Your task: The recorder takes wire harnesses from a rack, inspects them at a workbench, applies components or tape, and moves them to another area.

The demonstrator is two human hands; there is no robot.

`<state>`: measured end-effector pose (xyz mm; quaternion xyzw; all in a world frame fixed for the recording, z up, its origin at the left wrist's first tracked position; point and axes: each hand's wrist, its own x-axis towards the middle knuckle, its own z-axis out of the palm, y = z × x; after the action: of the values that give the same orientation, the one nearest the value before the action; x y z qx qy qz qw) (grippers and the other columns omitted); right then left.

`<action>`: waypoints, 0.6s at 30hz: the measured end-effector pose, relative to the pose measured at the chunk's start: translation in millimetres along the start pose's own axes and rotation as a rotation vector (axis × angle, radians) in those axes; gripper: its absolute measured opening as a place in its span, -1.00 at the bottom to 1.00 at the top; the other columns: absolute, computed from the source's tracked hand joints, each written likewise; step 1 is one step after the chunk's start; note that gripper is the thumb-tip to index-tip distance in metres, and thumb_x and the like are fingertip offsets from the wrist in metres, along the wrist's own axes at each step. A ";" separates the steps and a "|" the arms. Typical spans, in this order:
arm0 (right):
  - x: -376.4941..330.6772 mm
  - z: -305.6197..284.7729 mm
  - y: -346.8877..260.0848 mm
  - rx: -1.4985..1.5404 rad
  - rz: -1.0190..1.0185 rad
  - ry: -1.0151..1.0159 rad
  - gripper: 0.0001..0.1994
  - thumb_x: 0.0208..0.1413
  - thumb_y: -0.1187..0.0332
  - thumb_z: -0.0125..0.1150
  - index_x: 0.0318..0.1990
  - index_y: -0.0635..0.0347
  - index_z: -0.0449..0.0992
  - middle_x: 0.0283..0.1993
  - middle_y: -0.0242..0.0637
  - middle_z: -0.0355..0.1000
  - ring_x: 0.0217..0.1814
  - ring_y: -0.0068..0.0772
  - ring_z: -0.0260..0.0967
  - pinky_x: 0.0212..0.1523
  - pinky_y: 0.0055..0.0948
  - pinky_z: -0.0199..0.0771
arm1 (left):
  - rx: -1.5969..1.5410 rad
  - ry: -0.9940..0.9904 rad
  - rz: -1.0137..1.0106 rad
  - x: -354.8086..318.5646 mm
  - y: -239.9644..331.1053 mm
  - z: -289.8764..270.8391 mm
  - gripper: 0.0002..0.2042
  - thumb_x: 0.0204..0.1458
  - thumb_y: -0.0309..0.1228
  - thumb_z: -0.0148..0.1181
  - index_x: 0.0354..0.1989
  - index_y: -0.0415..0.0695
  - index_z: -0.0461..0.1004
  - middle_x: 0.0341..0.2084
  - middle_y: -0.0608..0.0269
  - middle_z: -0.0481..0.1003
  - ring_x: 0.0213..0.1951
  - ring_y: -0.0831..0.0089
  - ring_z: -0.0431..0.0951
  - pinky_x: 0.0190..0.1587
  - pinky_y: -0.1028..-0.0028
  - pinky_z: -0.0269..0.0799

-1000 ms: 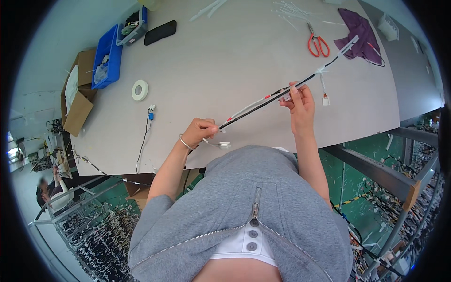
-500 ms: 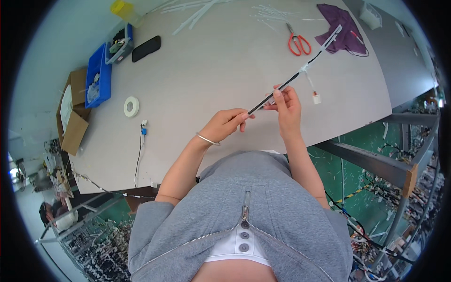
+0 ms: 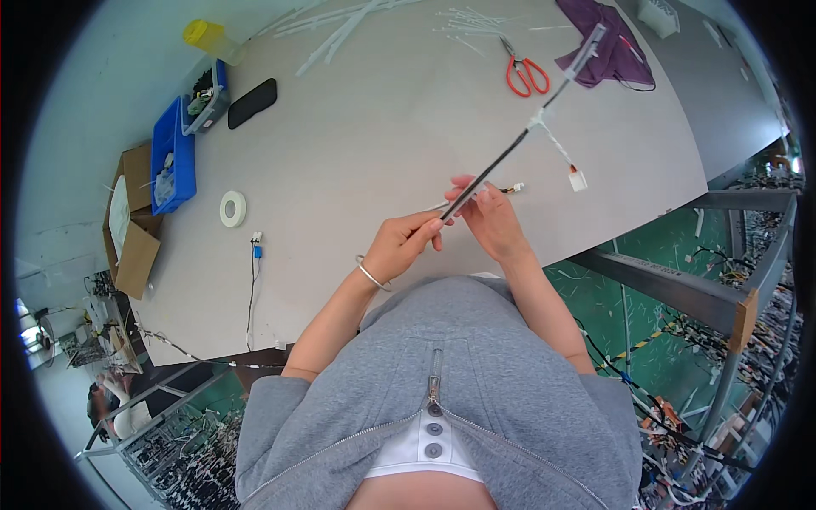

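A long thin wire harness (image 3: 503,155) with black wires and a whitish strip slants up and to the right over the table. My left hand (image 3: 406,245) pinches its near end between thumb and fingers. Just beyond, my right hand (image 3: 493,223) has its thumb and fingers around the same harness. White tape wraps a joint partway along, where a short branch ends in a white connector (image 3: 578,179). Beside my right fingers a smaller white connector (image 3: 518,188) on dark and orange wires sticks out. The far end of the harness passes over a purple cloth (image 3: 616,55).
Red-handled scissors (image 3: 527,76), white cable ties (image 3: 472,21) and white strips (image 3: 340,38) lie at the back. Leftward are a black phone (image 3: 252,103), a tape roll (image 3: 232,209), a blue bin (image 3: 184,185), a cardboard box (image 3: 136,263) and a cable with a blue connector (image 3: 257,252).
My right hand has slid down and left along the harness, closer to my left hand. The small connector near my right fingers now shows. The view has shifted slightly.
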<state>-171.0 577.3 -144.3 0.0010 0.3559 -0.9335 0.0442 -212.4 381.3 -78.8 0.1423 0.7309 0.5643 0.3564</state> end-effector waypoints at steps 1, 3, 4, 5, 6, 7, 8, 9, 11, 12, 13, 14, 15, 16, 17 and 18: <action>-0.8 -4.1 5.9 0.002 0.001 0.000 -0.55 0.37 0.11 0.07 0.21 0.27 0.39 -0.02 -0.26 0.50 0.01 -0.43 0.42 0.12 -0.34 0.39 | 0.001 0.000 -0.001 0.3 -6.3 2.4 -0.72 0.32 -0.26 0.03 -0.03 -0.11 0.62 -0.57 0.46 0.50 -0.59 0.74 0.22 -0.51 0.60 0.20; -0.4 -3.9 8.2 -0.031 -0.051 0.059 -0.61 0.36 0.13 0.10 0.14 0.25 0.44 -0.05 -0.28 0.51 -0.02 -0.47 0.41 0.08 -0.39 0.37 | 0.123 0.106 0.175 2.9 -15.4 9.8 -0.74 0.30 -0.29 0.07 -0.04 -0.16 0.59 -0.58 0.37 0.50 -0.57 0.65 0.36 -0.48 0.55 0.30; -0.6 -2.9 9.3 -0.033 -0.049 0.059 -0.61 0.36 0.13 0.10 0.14 0.25 0.44 -0.05 -0.28 0.51 -0.02 -0.47 0.41 0.08 -0.39 0.37 | 0.120 0.106 0.175 1.4 -18.5 12.5 -0.74 0.30 -0.29 0.07 -0.04 -0.16 0.59 -0.58 0.37 0.50 -0.57 0.65 0.36 -0.48 0.55 0.30; -0.3 -0.2 10.4 -0.090 -0.039 0.140 -0.64 0.36 0.15 0.11 0.11 0.24 0.45 -0.06 -0.29 0.51 0.00 -0.48 0.42 0.07 -0.39 0.38 | 0.188 0.153 0.198 -0.9 -15.7 14.9 -0.75 0.28 -0.30 0.10 -0.05 -0.18 0.58 -0.57 0.32 0.51 -0.55 0.59 0.42 -0.45 0.53 0.34; -0.4 2.2 10.0 -0.147 -0.029 0.221 -0.66 0.35 0.16 0.12 0.08 0.23 0.47 -0.07 -0.29 0.51 0.01 -0.49 0.42 0.05 -0.39 0.38 | 0.256 0.199 0.220 -1.7 -14.3 17.2 -0.76 0.26 -0.32 0.12 -0.05 -0.19 0.57 -0.57 0.26 0.51 -0.53 0.53 0.48 -0.43 0.50 0.37; -1.0 3.8 6.8 -0.148 -0.027 0.222 -0.66 0.35 0.16 0.12 0.08 0.23 0.47 -0.07 -0.29 0.51 0.01 -0.49 0.42 0.05 -0.39 0.38 | 0.254 0.200 0.219 -0.6 -14.8 20.0 -0.76 0.26 -0.32 0.12 -0.05 -0.19 0.57 -0.57 0.26 0.51 -0.53 0.53 0.48 -0.43 0.50 0.37; -0.3 9.3 0.7 -0.210 -0.013 0.235 -0.66 0.35 0.17 0.12 0.09 0.23 0.47 -0.07 -0.29 0.51 0.03 -0.49 0.42 0.05 -0.39 0.38 | 0.282 0.244 0.251 0.6 -15.6 21.9 -0.77 0.26 -0.32 0.13 -0.06 -0.20 0.57 -0.56 0.23 0.52 -0.51 0.50 0.51 -0.41 0.49 0.39; 0.2 13.9 -4.5 -0.272 0.002 0.248 -0.67 0.35 0.18 0.11 0.09 0.23 0.47 -0.07 -0.29 0.51 0.05 -0.49 0.43 0.05 -0.39 0.38 | 0.310 0.288 0.283 1.3 -16.5 22.9 -0.77 0.25 -0.33 0.14 -0.07 -0.20 0.57 -0.55 0.19 0.53 -0.49 0.47 0.55 -0.40 0.48 0.41; -1.3 20.5 -9.6 -0.299 0.019 0.266 -0.67 0.37 0.18 0.09 0.10 0.24 0.46 -0.08 -0.30 0.53 0.03 -0.49 0.43 0.06 -0.40 0.37 | 0.317 0.288 0.276 0.3 -18.1 23.9 -0.77 0.25 -0.33 0.14 -0.06 -0.20 0.57 -0.54 0.19 0.54 -0.49 0.45 0.56 -0.40 0.47 0.42; -3.0 22.7 -11.5 -0.325 0.034 0.284 -0.66 0.38 0.18 0.07 0.10 0.24 0.45 -0.10 -0.31 0.54 0.02 -0.48 0.44 0.08 -0.40 0.35 | 0.326 0.286 0.271 -0.4 -18.8 24.7 -0.77 0.25 -0.33 0.14 -0.06 -0.20 0.57 -0.52 0.18 0.56 -0.48 0.44 0.57 -0.40 0.46 0.42; -4.6 24.1 -13.3 -0.325 0.037 0.287 -0.66 0.38 0.18 0.07 0.10 0.24 0.45 -0.10 -0.31 0.54 0.02 -0.48 0.44 0.08 -0.40 0.35 | 0.323 0.284 0.268 -1.1 -19.4 24.8 -0.77 0.25 -0.33 0.14 -0.06 -0.20 0.57 -0.52 0.18 0.56 -0.48 0.44 0.57 -0.40 0.46 0.42; -5.3 24.7 -14.6 -0.242 0.017 0.249 -0.66 0.39 0.18 0.05 0.12 0.25 0.45 -0.11 -0.29 0.55 0.03 -0.47 0.44 0.09 -0.39 0.35 | 0.280 0.263 0.221 -1.3 -20.1 24.2 -0.77 0.25 -0.33 0.14 -0.05 -0.20 0.56 -0.51 0.18 0.56 -0.48 0.41 0.57 -0.40 0.45 0.43; -5.5 24.5 -15.4 -0.158 -0.003 0.210 -0.65 0.39 0.18 0.04 0.13 0.25 0.44 -0.12 -0.28 0.56 0.04 -0.45 0.45 0.09 -0.37 0.36 | 0.238 0.241 0.173 -1.2 -20.6 24.1 -0.76 0.25 -0.33 0.14 -0.04 -0.20 0.56 -0.50 0.17 0.56 -0.49 0.39 0.57 -0.40 0.44 0.43; -6.3 22.0 -17.2 -0.158 0.001 0.210 -0.65 0.39 0.18 0.04 0.13 0.25 0.44 -0.12 -0.28 0.56 0.04 -0.45 0.45 0.09 -0.37 0.36 | 0.235 0.242 0.170 -0.9 -20.0 24.3 -0.76 0.25 -0.33 0.14 -0.04 -0.20 0.56 -0.50 0.17 0.56 -0.49 0.39 0.57 -0.40 0.44 0.43; -8.1 19.1 -19.9 -0.146 0.021 0.190 -0.65 0.40 0.17 0.03 0.12 0.26 0.44 -0.12 -0.25 0.56 0.02 -0.44 0.46 0.08 -0.36 0.38 | 0.225 0.240 0.178 -1.4 -17.9 23.8 -0.76 0.25 -0.33 0.15 -0.04 -0.20 0.56 -0.51 0.18 0.55 -0.50 0.38 0.56 -0.41 0.43 0.42; -9.0 17.5 -21.0 -0.135 0.041 0.170 -0.65 0.40 0.17 0.02 0.11 0.26 0.44 -0.12 -0.23 0.56 0.00 -0.42 0.47 0.07 -0.34 0.40 | 0.214 0.238 0.185 -1.8 -17.1 23.5 -0.76 0.24 -0.33 0.15 -0.03 -0.20 0.56 -0.52 0.18 0.54 -0.51 0.37 0.54 -0.41 0.43 0.42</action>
<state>-163.3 582.0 -117.0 0.0844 0.4203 -0.9029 0.0329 -191.8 391.7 -96.6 0.1783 0.8075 0.5266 0.1969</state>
